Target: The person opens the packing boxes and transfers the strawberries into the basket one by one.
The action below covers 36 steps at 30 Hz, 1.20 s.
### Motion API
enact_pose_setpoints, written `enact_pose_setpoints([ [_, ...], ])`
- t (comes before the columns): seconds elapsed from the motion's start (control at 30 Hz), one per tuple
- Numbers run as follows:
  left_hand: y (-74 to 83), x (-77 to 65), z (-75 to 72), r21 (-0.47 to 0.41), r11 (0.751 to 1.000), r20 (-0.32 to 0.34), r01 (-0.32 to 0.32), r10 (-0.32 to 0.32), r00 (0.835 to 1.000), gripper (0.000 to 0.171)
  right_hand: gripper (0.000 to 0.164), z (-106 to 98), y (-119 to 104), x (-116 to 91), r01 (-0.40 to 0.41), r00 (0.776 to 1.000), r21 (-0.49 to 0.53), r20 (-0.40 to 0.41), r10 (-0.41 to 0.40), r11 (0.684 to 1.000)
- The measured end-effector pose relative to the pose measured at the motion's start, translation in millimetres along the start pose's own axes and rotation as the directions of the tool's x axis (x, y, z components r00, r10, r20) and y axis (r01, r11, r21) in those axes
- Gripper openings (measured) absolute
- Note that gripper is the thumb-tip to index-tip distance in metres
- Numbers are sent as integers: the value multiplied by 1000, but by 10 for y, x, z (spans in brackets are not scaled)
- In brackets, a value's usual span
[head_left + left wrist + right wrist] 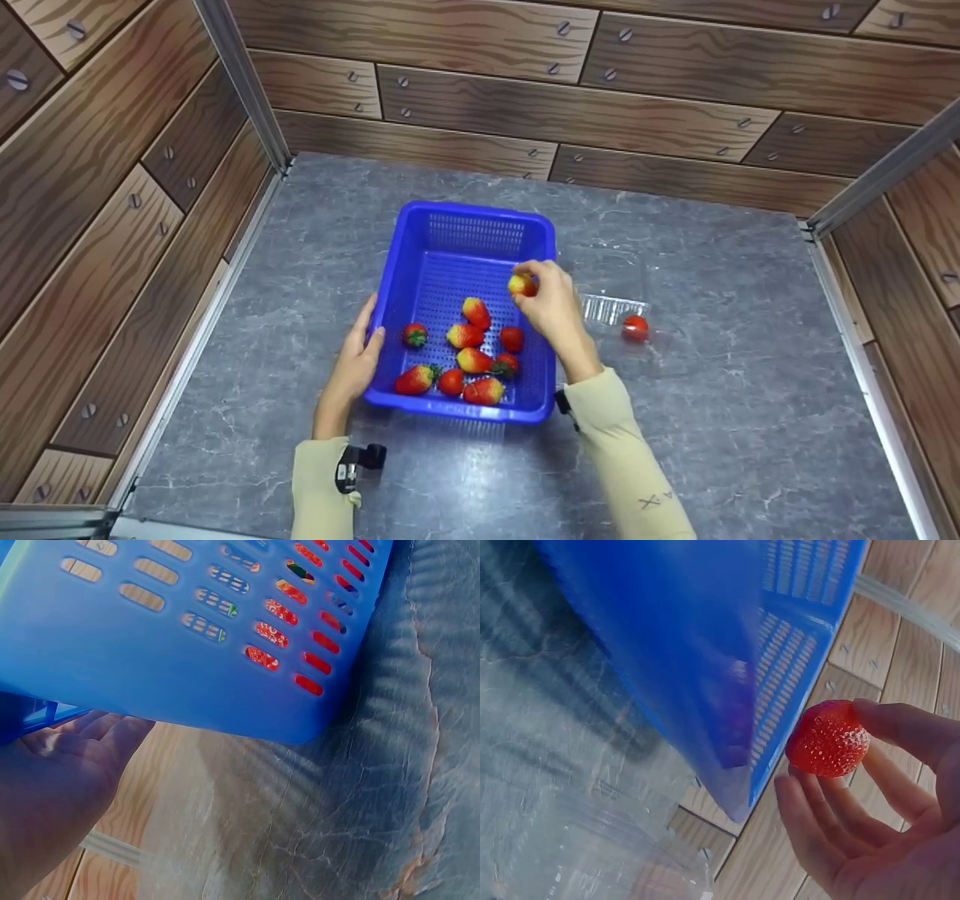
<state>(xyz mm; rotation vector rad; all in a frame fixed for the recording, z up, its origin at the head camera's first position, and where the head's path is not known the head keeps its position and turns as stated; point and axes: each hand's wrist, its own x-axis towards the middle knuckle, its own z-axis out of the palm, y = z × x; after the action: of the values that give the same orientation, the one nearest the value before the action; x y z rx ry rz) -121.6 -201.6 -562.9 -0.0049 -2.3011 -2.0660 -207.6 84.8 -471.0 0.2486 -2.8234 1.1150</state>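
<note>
A blue plastic basket [480, 414] with slotted walls holds several red and yellow strawberries [465, 335] in its near half. My left hand [355, 362] grips the basket's left rim, thumb over the edge and fingers along the outside. In the left wrist view, the fingers [101, 739] reach under the rim, and red shows through the slots. My right hand [551, 304] pinches a strawberry [521, 285] between thumb and fingers, over the right side of the basket. In the right wrist view, the strawberry's red, seeded side [829, 739] faces the camera.
Right of the basket, a clear plastic container [611, 309] lies on the grey marbled table [720, 420], with one red strawberry [635, 327] at it. Wood-patterned walls [465, 97] with metal corner posts enclose the table at the back and sides.
</note>
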Motion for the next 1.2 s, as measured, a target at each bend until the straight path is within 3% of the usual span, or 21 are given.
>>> enact_pose_setpoints([
  [0.23, -3, 13, -3, -17, 1000, 6, -12, 12, 1000, 57, 34, 43, -2, 6, 34, 998, -37, 54, -32, 999],
  [0.57, 6, 17, -3, 1, 1000, 0, -7, 7, 1000, 57, 33, 57, -313, 95, 50, 994, -36, 97, -47, 998],
  [0.87, 26, 9, 6, 10, 1000, 5, 19, -19, 1000, 58, 33, 343, -411, 156, 8, 982, 50, 189, -18, 999],
  [0.97, 18, 17, 0, 10, 1000, 4, 11, -11, 1000, 58, 34, 500, -363, 160, 23, 963, 104, 265, -50, 994],
  [1.2, -11, 15, -2, 16, 1000, 1, 4, -4, 1000, 57, 36, 811, -235, 172, 130, 882, 119, 440, -170, 984],
])
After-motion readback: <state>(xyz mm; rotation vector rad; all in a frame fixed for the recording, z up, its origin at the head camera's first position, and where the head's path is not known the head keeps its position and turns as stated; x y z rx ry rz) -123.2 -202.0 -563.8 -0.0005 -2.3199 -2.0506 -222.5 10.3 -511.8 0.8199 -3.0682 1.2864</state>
